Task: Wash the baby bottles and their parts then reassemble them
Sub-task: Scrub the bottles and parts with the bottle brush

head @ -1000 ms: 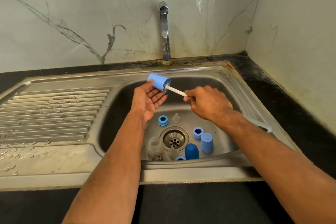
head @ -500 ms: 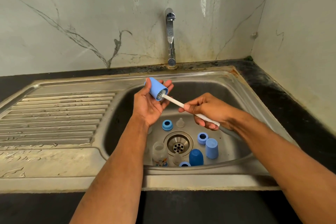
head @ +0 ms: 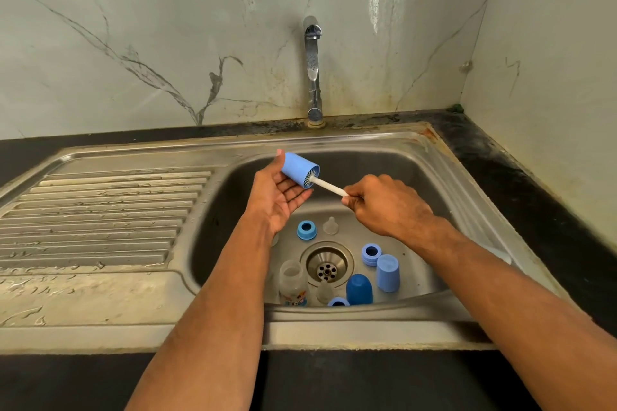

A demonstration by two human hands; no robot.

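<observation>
Light blue cap [head: 298,171], seemingly white brush [head: 329,186]

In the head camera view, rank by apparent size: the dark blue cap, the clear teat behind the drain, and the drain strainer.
1. drain strainer, clearly the widest.
2. dark blue cap.
3. clear teat, the smallest, though it sits farther from the camera.
</observation>
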